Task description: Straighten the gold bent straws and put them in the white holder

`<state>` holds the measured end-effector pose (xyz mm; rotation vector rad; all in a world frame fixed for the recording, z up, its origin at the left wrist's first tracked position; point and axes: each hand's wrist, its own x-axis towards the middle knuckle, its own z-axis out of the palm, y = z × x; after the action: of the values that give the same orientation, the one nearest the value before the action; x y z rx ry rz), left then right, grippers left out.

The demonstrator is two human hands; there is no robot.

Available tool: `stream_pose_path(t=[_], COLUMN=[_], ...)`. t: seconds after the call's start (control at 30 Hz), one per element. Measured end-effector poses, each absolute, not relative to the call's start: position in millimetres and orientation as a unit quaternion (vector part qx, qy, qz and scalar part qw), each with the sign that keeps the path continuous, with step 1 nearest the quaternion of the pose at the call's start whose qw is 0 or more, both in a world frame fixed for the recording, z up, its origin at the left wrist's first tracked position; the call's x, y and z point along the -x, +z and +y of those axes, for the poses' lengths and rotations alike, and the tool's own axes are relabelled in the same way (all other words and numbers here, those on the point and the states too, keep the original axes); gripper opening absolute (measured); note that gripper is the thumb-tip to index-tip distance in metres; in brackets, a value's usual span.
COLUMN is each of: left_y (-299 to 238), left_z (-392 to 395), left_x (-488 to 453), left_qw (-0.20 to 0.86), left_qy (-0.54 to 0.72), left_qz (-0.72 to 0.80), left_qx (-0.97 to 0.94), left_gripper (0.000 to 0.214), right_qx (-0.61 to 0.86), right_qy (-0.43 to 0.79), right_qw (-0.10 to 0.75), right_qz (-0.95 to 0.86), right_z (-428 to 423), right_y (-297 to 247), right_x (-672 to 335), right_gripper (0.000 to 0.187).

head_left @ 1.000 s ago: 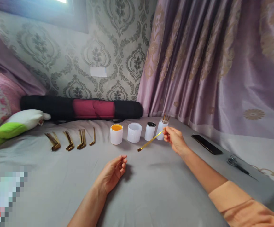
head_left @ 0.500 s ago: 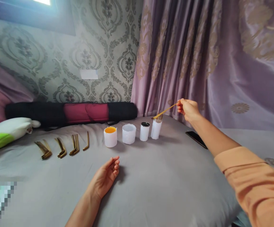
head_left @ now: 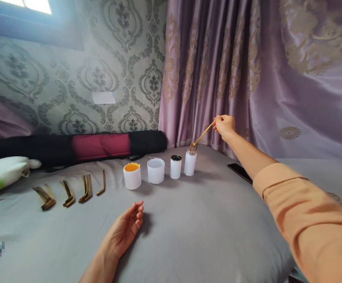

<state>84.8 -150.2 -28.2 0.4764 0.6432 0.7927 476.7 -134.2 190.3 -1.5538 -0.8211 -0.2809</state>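
Note:
My right hand [head_left: 225, 126], raised at the right, pinches one end of a thin gold straw [head_left: 203, 134]. The straw slants down to the left, its lower end at the mouth of a slim white-wrapped jar [head_left: 190, 164]. Several gold tips show in that jar's opening. Nothing is in my left hand [head_left: 128, 226], which rests on the grey sheet [head_left: 188, 236] with its palm partly up and fingers loosely curled. Beyond it stand a white tub with an orange inside [head_left: 132, 179], a pale tub [head_left: 156, 173] and a white can with a dark inside [head_left: 176, 168].
Bunches of bent gold straws [head_left: 85, 190] and a single one [head_left: 102, 184] lie at the left. A phone [head_left: 240, 173] is below my right forearm. A black and maroon roll [head_left: 100, 145] lies along the wall, near a white and green plush [head_left: 4, 175].
The straw in my right hand now tilts more steeply, its low end still at the slim jar's mouth. My left hand stays resting on the sheet. The whole view has shifted slightly.

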Motion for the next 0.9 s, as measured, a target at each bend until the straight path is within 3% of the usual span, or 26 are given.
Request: stream_pose_path(t=[0.9], left_y=[-25.3], left_z=[-150.7], left_x=[-85.3], left_qw=[0.847], left_qy=[0.375], left_qz=[0.309], left_qx=[-0.214], left_gripper=[0.016], right_qx=[0.743], right_qy=[-0.132], right_qw=[0.490], right_qz=[-0.436], right_z=[-99.9], right_y=[149.5], right_x=[-478.0], right_gripper=[0.026])
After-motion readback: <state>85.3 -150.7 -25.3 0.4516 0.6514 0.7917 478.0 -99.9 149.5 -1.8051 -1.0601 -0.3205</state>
